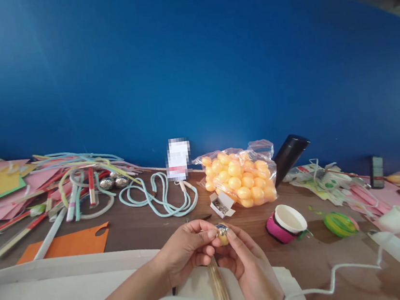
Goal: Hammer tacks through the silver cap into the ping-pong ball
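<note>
A small shiny metallic ball (222,234), reflecting gold and silver, is held in the fingertips of my right hand (248,258). My left hand (188,246) is closed in a pinch against the ball's left side; whatever lies between that thumb and forefinger is too small to make out. Just beyond my hands, a small white box (222,204) stands with its flaps open and tiny metallic pieces inside. Below my fingers runs a bundle of thin wooden sticks (220,288), partly covered by my hands.
Behind the box lies a clear bag of orange balls (242,179), beside a black cylinder (291,156). A pink-wrapped cup (285,223) and green tape roll (340,224) are right. Leftward are a coiled blue cord (158,199), silver balls (107,183) and orange card (69,246).
</note>
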Available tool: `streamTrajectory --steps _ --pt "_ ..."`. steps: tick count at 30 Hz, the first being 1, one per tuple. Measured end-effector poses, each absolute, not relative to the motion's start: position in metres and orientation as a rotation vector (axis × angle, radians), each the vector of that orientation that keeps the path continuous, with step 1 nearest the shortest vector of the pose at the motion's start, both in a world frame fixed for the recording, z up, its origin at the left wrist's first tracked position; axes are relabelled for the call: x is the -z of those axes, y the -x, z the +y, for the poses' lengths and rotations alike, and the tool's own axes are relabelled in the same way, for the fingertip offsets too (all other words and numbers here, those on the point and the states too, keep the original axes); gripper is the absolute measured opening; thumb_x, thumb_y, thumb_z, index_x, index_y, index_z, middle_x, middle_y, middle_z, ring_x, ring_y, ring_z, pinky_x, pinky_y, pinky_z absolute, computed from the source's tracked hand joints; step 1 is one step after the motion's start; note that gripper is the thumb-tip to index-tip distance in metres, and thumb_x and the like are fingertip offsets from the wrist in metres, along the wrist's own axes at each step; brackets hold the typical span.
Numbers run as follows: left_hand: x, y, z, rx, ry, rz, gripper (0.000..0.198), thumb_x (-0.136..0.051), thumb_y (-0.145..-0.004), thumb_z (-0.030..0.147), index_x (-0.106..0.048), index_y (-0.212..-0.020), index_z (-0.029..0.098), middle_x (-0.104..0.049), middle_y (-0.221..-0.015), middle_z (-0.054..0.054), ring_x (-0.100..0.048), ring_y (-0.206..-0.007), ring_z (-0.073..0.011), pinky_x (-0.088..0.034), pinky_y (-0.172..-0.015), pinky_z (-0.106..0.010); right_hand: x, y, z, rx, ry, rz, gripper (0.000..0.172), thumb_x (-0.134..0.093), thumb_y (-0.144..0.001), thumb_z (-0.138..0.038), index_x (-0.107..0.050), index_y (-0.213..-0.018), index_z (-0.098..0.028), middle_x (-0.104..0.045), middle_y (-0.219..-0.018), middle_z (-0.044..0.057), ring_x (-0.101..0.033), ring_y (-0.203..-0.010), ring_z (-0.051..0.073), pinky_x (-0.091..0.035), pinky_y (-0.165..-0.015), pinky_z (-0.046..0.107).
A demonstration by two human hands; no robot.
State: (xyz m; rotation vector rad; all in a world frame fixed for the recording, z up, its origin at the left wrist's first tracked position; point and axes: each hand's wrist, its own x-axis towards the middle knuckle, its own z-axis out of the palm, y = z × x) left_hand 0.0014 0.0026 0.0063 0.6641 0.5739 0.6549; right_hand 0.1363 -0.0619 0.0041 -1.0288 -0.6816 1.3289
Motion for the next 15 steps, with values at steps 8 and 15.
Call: streamTrajectory --steps 8,15 --pt "-0.0062 -0.0014 0.0025 -0.661 -0.681 0.563 0.015 -0.069 -0.070 0.022 -0.059 -0.075 0.012 -0.062 -0.066 -0.002 -0.050 -0.047 -0.0028 -0.043 -0.041 -0.011 -0.0037 -0.1366 -0.0628 -1.324 1.027 -0.676 0.023 -0.055 -0.086 -0.028 -0.057 -0.105 -0.014 -0.070 -0.084 0.009 -0.065 -0.075 0.018 -0.049 -0.060 0.026" --pt "-0.0054 -0.0011 0.0026 -0.650 -0.722 0.592 0.018 -0.069 -0.070 0.025 -0.058 -0.076 0.012 -0.062 -0.067 -0.003 -0.051 -0.048 -0.0035 -0.043 -0.041 -0.012 -0.0026 -0.1361 -0.0629 -1.330 1.015 -0.684 0.022 -0.055 -0.087 -0.028 -0.058 -0.104 -0.014 -0.070 -0.084 0.008 -0.064 -0.074 0.018 -0.050 -0.064 0.030"
